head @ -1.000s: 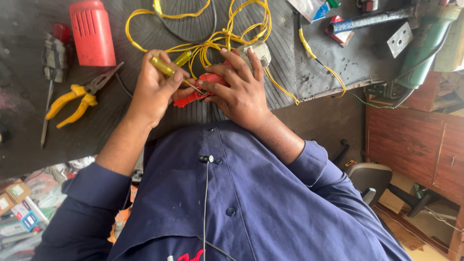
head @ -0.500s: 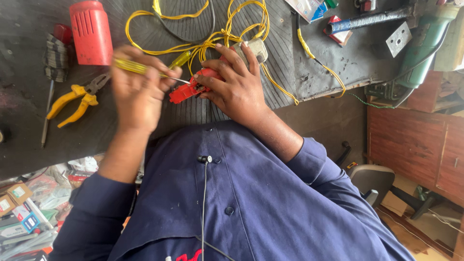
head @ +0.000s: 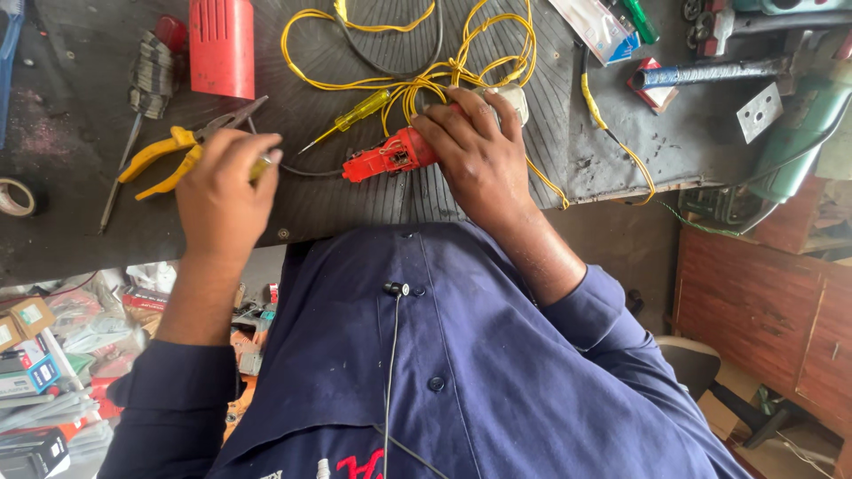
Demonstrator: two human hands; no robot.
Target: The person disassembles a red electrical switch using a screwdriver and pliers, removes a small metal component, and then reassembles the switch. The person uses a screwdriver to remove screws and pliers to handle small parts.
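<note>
Now we are gripping the red plug [head: 390, 155] in our right hand [head: 475, 155] on the dark bench [head: 355, 208] | left hand [head: 222, 191] curling onto yellow pliers [head: 164, 155] | yellow screwdriver [head: 355, 115] lying just above plug

Left hand [head: 222, 191] no longer holds the yellow screwdriver [head: 355, 115]. A second ago its tip is at the red part [head: 390, 157]. Half a second ago it is lifted off to the left. Now it lies loose on the dark mat [head: 355, 200], among the yellow wires [head: 311, 75], just above the red part. Left hand has moved left, clear of the right hand [head: 475, 151], and now sits over the yellow-handled pliers [head: 164, 155], fingers curled at their pivot end. Red part now shows more, no longer covered by the left hand.
</note>
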